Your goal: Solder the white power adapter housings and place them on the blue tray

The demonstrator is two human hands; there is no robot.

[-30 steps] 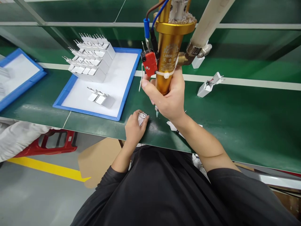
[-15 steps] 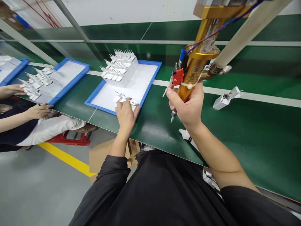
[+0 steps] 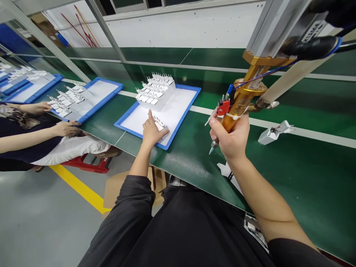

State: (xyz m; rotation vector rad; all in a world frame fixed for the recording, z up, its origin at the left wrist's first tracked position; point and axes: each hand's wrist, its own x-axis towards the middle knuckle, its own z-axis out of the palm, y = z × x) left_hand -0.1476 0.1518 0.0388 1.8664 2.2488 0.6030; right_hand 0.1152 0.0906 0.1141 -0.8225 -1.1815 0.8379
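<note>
A glossy green surface (image 3: 311, 167) is running beneath a white wall, and a co-worker's hand (image 3: 66, 128) is resting at another tray on the left. A blue-rimmed, white-lined tray (image 3: 178, 105) is carrying a block of white box-shaped casings with metal prongs (image 3: 155, 94), and a short row of similar white casings (image 3: 159, 124) is sitting near its front edge. The left hand (image 3: 151, 131) is lying at this row, thumb and forefinger standing apart; firm contact is staying hidden. The right hand's fingers are clamping around a gold metal dispenser (image 3: 230, 120), whose pale tapered nozzle (image 3: 211, 150) is hanging over the surface. An open white casing (image 3: 268, 136) is lying farther right.

A careless nudge of the left thumb could be tipping the short row; squeezing the lever beside the red switch (image 3: 223, 107) could be dribbling material from the nozzle, I judge.
</note>
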